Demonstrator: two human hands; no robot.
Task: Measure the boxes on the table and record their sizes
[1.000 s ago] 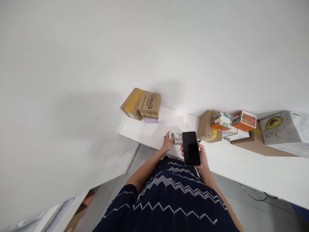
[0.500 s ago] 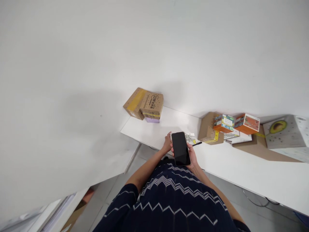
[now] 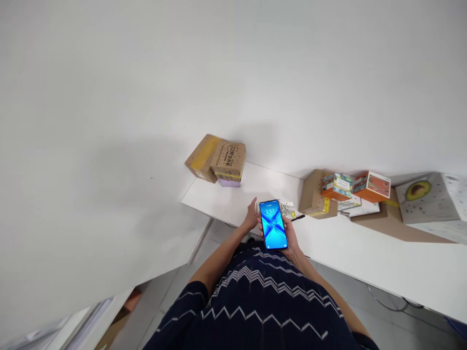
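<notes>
A smartphone (image 3: 274,228) with a lit blue screen showing 2:53 lies upright in my right hand (image 3: 291,239). The fingers wrap round behind it, their tips showing at its left edge. Just left of the phone, my left hand (image 3: 251,217) rests at the table edge with its fingers stretched forward; some of them are hidden. Behind the phone lies a printed white paper or booklet (image 3: 288,209), partly covered. A black pen (image 3: 298,218) lies at the right of the paper.
Two brown cardboard boxes (image 3: 229,159) stand over a purple box (image 3: 229,183) at the table's left end. To the right are another brown box (image 3: 313,194), small orange boxes (image 3: 372,187) and an avocado-printed carton (image 3: 419,194). A white wall (image 3: 233,73) rises behind the white table (image 3: 365,243).
The phone's screen has gone from black to lit, now showing a blue picture and the time. My left hand has shifted very slightly; the right hand keeps its hold on the phone.
</notes>
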